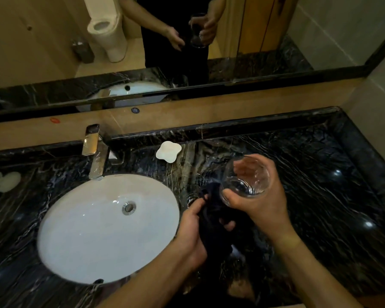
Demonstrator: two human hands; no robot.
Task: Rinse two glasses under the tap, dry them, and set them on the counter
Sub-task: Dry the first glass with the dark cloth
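I hold one glass (pixel 246 177) in my right hand (pixel 260 203). My grip is wrapped around it, thumb under its thick bottom and fingers curled over the far side. The glass is up in the air over the dark stone surface (pixel 320 196), to the right of the white sink (pixel 107 227). It is tipped on its side. Its long way runs from my right hand toward my left, and I think the open end points at the cloth.

My left hand (pixel 193 232) is lower and closer to the sink. Its grip is squeezed on a dark cloth (pixel 213 218) bunched up in my fingers. The top of the cloth sits just beside the glass, maybe touching it. So the cloth hand is the one nearest the open end. I think drying is the step now, and the cloth needs to go up and right, into the glass.

My right wrist is bent up, and my left arm comes in from below.

The other glass (pixel 190 197) stands on the surface, between the sink and my hands. The tap (pixel 96 152) looks dry, with no water running.
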